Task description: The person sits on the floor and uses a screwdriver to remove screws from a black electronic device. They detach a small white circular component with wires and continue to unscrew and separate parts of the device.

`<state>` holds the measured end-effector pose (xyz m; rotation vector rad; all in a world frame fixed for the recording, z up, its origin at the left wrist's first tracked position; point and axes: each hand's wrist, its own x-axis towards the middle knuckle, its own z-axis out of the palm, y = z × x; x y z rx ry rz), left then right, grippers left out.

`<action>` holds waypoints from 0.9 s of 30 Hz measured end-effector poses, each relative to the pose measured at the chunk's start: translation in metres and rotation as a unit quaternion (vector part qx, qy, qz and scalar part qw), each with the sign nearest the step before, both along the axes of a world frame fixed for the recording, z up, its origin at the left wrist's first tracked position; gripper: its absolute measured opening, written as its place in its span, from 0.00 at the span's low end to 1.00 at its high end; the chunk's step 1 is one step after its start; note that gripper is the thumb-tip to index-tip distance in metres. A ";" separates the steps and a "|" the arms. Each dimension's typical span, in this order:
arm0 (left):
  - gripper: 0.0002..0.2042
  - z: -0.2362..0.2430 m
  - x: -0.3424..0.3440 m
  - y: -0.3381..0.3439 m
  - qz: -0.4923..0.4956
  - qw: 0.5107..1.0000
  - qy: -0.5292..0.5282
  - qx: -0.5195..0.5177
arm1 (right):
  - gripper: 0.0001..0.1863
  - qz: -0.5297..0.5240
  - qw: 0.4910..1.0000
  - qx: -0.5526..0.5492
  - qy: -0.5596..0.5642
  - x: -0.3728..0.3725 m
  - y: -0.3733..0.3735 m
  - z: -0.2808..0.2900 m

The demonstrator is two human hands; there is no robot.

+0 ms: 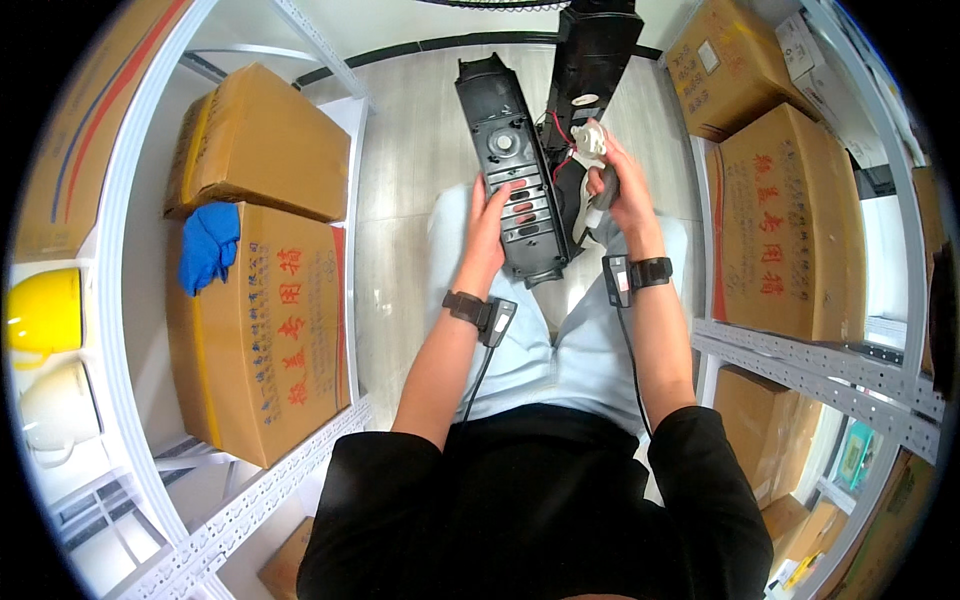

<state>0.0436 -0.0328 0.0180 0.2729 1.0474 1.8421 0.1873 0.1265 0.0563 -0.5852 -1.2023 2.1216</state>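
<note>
My left hand grips a long black plastic housing by its left edge, with the fingertips showing through its slots. The housing has a round hub in its upper half and is held over my lap. In my right hand is a small white plastic part, pinched near the fingertips. Below it a grey rounded piece lies against the palm; whether the two are joined I cannot tell. Red wires run beside the white part toward a second black casing, which stands just beyond.
Metal shelves flank me on both sides. Cardboard boxes fill the left one, a blue cloth draped on them, with a yellow mug and a white mug nearby. More boxes stand close on the right. Cables hang from my wrist straps.
</note>
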 end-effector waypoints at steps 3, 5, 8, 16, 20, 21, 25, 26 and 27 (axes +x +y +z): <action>0.20 -0.002 -0.001 0.001 -0.007 1.000 0.002 0.006 | 0.26 0.039 0.989 -0.083 0.119 0.011 0.003 -0.029; 0.19 0.000 -0.001 0.000 -0.011 1.000 -0.004 0.007 | 0.27 0.039 0.979 -0.141 0.143 0.014 0.003 -0.042; 0.22 0.001 0.000 0.000 -0.015 1.000 -0.010 0.013 | 0.28 0.044 0.969 -0.168 0.175 0.021 0.004 -0.054; 0.18 -0.001 -0.002 0.001 -0.019 0.999 -0.030 0.036 | 0.31 0.069 0.960 -0.163 0.219 0.019 0.002 -0.061; 0.18 0.003 0.002 0.001 -0.016 0.998 -0.039 0.036 | 0.31 0.059 0.963 -0.158 0.209 0.020 0.000 -0.060; 0.17 0.004 0.002 0.002 -0.016 0.998 -0.041 0.039 | 0.31 0.059 0.964 -0.154 0.210 0.020 0.000 -0.061; 0.16 0.007 0.004 0.001 -0.015 0.998 -0.040 0.038 | 0.31 0.048 0.967 -0.161 0.193 0.021 -0.003 -0.056; 0.16 0.005 0.003 0.001 -0.018 0.998 -0.041 0.043 | 0.30 0.045 0.969 -0.158 0.182 0.021 -0.003 -0.056; 0.16 0.003 0.003 0.001 -0.021 0.998 -0.042 0.049 | 0.30 0.043 0.972 -0.155 0.172 0.021 -0.003 -0.056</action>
